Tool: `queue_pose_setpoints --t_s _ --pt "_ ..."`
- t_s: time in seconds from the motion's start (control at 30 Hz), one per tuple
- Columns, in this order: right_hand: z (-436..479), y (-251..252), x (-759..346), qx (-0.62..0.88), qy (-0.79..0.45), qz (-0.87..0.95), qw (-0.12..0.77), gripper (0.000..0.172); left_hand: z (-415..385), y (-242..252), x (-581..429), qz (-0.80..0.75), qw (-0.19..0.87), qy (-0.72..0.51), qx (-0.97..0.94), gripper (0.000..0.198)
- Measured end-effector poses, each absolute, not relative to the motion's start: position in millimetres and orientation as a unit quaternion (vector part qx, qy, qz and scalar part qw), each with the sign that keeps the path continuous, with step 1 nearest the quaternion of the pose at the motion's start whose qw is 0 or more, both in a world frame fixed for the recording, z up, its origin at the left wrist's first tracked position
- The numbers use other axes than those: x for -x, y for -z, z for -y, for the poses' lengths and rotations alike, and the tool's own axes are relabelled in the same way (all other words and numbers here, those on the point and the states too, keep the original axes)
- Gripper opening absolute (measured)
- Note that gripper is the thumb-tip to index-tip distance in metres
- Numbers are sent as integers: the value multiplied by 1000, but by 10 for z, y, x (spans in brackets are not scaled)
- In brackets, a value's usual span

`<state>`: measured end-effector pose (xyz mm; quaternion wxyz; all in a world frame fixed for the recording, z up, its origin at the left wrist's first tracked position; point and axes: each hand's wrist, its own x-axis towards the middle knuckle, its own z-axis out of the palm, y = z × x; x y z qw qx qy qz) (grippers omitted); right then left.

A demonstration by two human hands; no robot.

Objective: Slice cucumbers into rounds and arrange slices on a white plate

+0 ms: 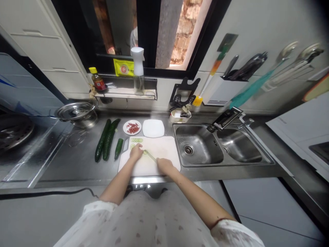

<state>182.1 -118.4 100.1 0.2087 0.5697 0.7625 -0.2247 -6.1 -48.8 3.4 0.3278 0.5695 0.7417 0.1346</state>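
So we had cucumber slices (136, 140) on the go, lined up in a short row at the far left corner of our white cutting board (167, 147). They looked pretty nice: thin, round, pale green in the middle with a slightly darker edge, and overlapping like fallen dominoes. At least one more slice lay just below the row, next to our left hand (136, 152), and a bit of pale green sat around the tip of our knife (151, 157), mid-board. That knife was slim and looked light greenish, slanting up and left from our right hand (165, 166), whose fingers were wrapped around the handle end. Our left fingers were bent and bunched near the tip, but we couldn't tell if they were pinching anything.

Left of the board we had a short dark green cucumber piece (118, 148), plus two long, bumpy, glossy cucumbers (111, 139) side by side. Behind the board sat a small plate (125, 128) of red bits and a plain white dish (153, 128).
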Motion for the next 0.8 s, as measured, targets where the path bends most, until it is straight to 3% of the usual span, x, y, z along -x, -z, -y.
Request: queue_pose_setpoints --t_s 0.3,0.8 --pt "1086 -1087 -1801 -543 189 -787 224 36 502 -38 52 -742 326 -139 -569 29" --pt "1339 -1143 -2017 -568 229 -760 218 33 554 -61 26 -742 312 -157 -572 30"
